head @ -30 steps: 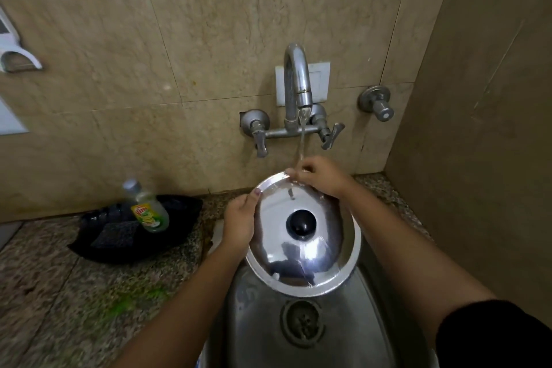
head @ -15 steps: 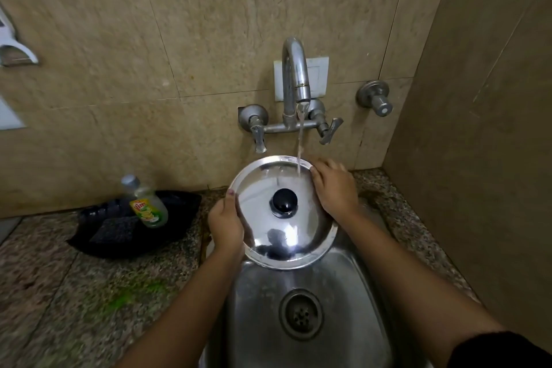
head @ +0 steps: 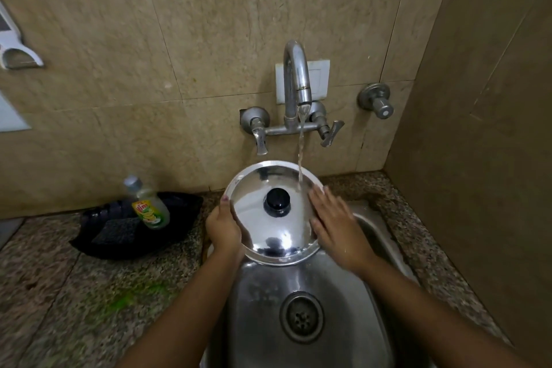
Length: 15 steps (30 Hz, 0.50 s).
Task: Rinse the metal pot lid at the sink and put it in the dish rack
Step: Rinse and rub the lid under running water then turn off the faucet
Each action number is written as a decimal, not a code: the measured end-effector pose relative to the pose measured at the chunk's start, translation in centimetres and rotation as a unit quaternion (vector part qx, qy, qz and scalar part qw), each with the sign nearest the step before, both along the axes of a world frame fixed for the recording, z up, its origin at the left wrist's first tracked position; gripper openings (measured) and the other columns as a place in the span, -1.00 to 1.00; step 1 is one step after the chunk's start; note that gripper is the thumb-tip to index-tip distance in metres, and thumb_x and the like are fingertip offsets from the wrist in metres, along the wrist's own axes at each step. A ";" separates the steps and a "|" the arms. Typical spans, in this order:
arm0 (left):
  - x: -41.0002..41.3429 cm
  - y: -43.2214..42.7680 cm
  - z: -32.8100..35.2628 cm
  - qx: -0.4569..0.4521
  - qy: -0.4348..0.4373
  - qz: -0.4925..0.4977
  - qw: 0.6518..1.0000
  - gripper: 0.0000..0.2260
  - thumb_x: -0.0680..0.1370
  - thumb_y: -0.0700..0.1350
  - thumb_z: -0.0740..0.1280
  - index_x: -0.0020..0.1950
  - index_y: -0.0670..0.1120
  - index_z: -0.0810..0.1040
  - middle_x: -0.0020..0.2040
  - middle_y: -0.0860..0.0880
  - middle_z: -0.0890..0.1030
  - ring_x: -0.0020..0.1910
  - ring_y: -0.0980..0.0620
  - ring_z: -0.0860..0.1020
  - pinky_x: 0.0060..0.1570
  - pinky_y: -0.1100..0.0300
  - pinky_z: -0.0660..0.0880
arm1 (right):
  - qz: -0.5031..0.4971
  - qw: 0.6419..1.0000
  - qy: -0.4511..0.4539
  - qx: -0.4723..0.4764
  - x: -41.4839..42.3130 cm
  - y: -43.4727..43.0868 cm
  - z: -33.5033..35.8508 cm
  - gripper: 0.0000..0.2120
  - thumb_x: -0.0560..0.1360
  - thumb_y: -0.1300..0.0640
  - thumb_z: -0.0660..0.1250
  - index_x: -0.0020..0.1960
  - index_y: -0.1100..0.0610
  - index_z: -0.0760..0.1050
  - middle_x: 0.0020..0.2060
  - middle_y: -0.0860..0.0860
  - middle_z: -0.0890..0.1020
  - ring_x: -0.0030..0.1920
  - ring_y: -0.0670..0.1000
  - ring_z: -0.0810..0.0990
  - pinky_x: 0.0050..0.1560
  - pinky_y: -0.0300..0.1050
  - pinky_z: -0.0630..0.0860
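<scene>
The round metal pot lid (head: 268, 233) with a black knob (head: 277, 200) is held tilted over the steel sink (head: 263, 302). My left hand (head: 223, 228) grips its left rim. On the lid's right side my right hand (head: 334, 224) lies flat, fingers spread against the surface. Water runs from the faucet (head: 295, 81) and strikes the lid's upper right part. No dish rack is in view.
A dish soap bottle (head: 148, 205) stands in a black tray (head: 134, 227) with a scrub pad on the granite counter (head: 59, 293) to the left. A green smear marks the counter near the sink. Tiled walls close in behind and at the right.
The lid has risen and tilted more upright toward the stream. My right hand has slid from the top rim down the right side.
</scene>
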<state>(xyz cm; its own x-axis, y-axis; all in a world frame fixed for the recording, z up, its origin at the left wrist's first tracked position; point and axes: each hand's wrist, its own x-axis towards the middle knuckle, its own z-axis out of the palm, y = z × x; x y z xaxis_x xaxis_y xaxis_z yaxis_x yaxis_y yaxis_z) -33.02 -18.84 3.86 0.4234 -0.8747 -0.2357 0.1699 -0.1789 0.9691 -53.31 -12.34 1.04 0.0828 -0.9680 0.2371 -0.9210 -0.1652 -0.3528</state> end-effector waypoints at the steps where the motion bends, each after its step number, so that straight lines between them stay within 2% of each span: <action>1: 0.0 0.0 -0.4 0.015 0.014 0.009 1.000 -0.68 0.61 -0.04 0.21 0.10 -0.28 0.58 -0.09 -0.15 0.58 -0.09 -0.06 0.53 -0.13 0.18 0.44 | 0.027 1.000 0.001 -0.007 0.7 1.1 -0.7 -0.46 0.60 -0.10 -0.11 0.55 -0.05 -0.06 0.54 -0.13 -0.03 0.55 -0.12 -0.12 0.55 0.02 -0.03; 3: -0.3 0.2 -1.2 0.039 0.038 0.023 0.998 -0.67 0.61 -0.04 0.20 0.11 -0.29 0.56 -0.06 -0.18 0.57 -0.08 -0.08 0.52 -0.18 0.19 0.45 | 0.109 0.992 0.053 -0.038 2.1 2.2 -1.3 -0.49 0.62 -0.02 -0.02 0.55 -0.03 0.01 0.54 -0.11 0.06 0.55 -0.13 -0.05 0.53 -0.04 -0.01; 5: -0.7 0.4 -1.8 0.045 0.028 0.016 0.998 -0.64 0.60 -0.01 0.19 0.08 -0.30 0.57 -0.03 -0.21 0.61 -0.07 -0.12 0.55 -0.07 0.14 0.46 | 0.192 0.971 0.127 -0.068 3.8 1.8 -1.3 -0.53 0.64 -0.01 0.02 0.53 -0.01 0.11 0.53 -0.08 0.17 0.54 -0.08 0.06 0.51 -0.08 0.00; 8: -1.0 0.7 -2.1 0.017 0.019 -0.035 0.999 -0.71 0.59 -0.01 0.21 -0.16 -0.15 0.60 -0.15 -0.15 0.66 -0.13 -0.14 0.61 -0.04 0.07 0.52 | 0.235 0.955 0.160 -0.089 5.7 0.9 -0.3 -0.52 0.61 -0.09 0.06 0.50 0.01 0.20 0.51 -0.07 0.26 0.53 -0.05 0.13 0.48 -0.06 0.00; 10: -0.7 0.7 -1.6 0.003 0.011 -0.075 0.997 -0.71 0.60 -0.02 0.20 -0.23 -0.08 0.59 -0.21 -0.10 0.65 -0.17 -0.12 0.61 -0.04 0.05 0.55 | 0.262 0.948 0.164 -0.080 5.4 1.1 -0.4 -0.46 0.60 -0.14 0.07 0.52 0.01 0.14 0.53 -0.06 0.20 0.55 -0.05 0.06 0.50 -0.05 -0.05; 12: 0.0 0.3 -1.2 0.003 -0.013 -0.099 0.995 -0.71 0.60 -0.02 0.21 -0.21 -0.12 0.59 -0.17 -0.13 0.64 -0.14 -0.12 0.60 0.01 0.01 0.54 | 0.285 0.939 0.181 -0.064 3.7 1.5 -0.8 -0.40 0.59 -0.18 0.10 0.55 -0.02 0.04 0.56 -0.07 0.09 0.56 -0.05 -0.04 0.52 -0.04 -0.10; 15: 1.0 -0.7 -0.7 0.026 -0.042 -0.093 0.994 -0.73 0.60 -0.03 0.22 -0.06 -0.21 0.58 -0.09 -0.19 0.61 -0.10 -0.12 0.55 0.00 0.07 0.48 | 0.282 0.930 0.232 -0.051 -0.2 1.6 -1.2 -0.27 0.52 -0.04 0.27 0.56 -0.04 -0.05 0.57 -0.06 0.01 0.56 -0.05 -0.07 0.53 0.01 0.02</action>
<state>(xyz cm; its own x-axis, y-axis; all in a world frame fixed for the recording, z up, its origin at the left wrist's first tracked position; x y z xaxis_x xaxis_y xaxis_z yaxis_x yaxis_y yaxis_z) -31.97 -19.56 3.14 0.2750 -0.9274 -0.2537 0.0485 -0.2502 0.9670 -53.49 -10.71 -0.12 0.6864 -0.7141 0.1373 -0.7270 -0.6788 0.1040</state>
